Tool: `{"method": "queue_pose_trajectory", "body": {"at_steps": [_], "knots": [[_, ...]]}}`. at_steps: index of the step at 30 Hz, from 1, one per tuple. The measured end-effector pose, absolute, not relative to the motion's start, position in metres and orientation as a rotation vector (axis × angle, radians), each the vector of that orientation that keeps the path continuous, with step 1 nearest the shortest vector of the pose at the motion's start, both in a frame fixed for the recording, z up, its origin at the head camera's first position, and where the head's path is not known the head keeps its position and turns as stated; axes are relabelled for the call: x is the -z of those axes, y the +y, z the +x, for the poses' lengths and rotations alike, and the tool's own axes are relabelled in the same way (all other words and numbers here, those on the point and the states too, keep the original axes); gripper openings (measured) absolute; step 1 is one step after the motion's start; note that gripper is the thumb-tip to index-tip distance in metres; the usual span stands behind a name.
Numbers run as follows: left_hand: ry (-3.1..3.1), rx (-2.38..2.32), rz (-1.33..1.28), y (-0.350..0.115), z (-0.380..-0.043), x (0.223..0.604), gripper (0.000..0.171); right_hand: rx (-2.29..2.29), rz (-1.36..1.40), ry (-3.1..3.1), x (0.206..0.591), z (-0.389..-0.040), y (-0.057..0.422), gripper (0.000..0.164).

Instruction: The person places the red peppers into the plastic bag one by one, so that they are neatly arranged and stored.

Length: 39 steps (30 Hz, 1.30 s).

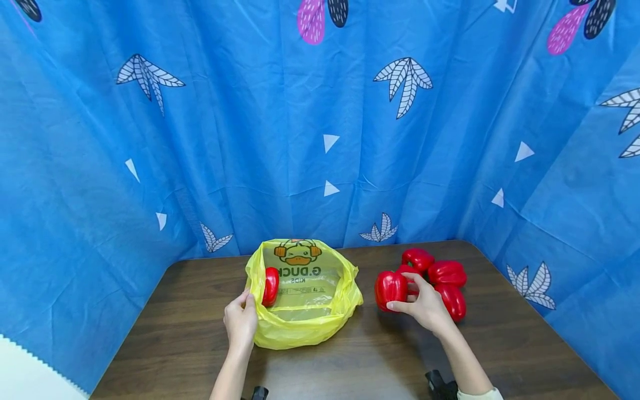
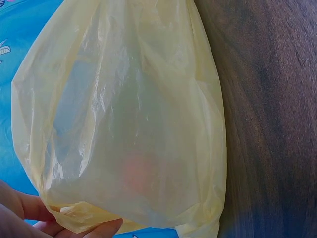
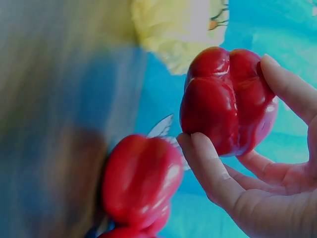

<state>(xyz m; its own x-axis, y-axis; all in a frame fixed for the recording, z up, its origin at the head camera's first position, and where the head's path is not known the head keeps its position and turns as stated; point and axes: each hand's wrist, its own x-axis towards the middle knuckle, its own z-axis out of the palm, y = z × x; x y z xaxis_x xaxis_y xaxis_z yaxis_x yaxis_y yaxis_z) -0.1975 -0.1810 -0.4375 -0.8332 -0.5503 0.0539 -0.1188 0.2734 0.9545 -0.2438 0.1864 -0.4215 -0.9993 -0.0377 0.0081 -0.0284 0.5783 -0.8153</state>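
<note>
One red pepper [image 1: 390,291] is gripped by the right hand [image 1: 426,303], beside the yellow bag [image 1: 302,333] pinched by the left hand [image 1: 241,321].

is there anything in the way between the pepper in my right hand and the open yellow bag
Nothing visible stands between the held pepper and the yellow bag, except the bag's own near rim; your left hand grips the opposite side.
</note>
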Motion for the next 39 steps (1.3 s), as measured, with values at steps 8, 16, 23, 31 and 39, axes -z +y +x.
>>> {"method": "queue_pose_trajectory", "body": {"at_steps": [8, 16, 23, 31, 39], "knots": [[-2.181, 1.598, 0.609, -0.182, -0.197, 0.438, 0.038, 1.616, -0.138, 2.75, 0.4, -0.255, 0.143, 0.083], [-2.176, 1.614, 0.611, -0.182, -0.198, 0.436, 0.038, 1.697, -0.291, 2.699, 0.387, -0.274, 0.084, 0.08], [-2.174, 1.628, 0.616, -0.183, -0.197, 0.436, 0.038, 1.689, -0.365, 2.622, 0.389, -0.287, 0.039, 0.079], [-2.159, 1.648, 0.614, -0.183, -0.196, 0.434, 0.038, 1.594, -0.393, 2.631, 0.405, -0.301, 0.001, 0.079], [-2.159, 1.638, 0.61, -0.183, -0.196, 0.434, 0.037, 1.481, -0.324, 2.676, 0.427, -0.309, -0.02, 0.077]]}}
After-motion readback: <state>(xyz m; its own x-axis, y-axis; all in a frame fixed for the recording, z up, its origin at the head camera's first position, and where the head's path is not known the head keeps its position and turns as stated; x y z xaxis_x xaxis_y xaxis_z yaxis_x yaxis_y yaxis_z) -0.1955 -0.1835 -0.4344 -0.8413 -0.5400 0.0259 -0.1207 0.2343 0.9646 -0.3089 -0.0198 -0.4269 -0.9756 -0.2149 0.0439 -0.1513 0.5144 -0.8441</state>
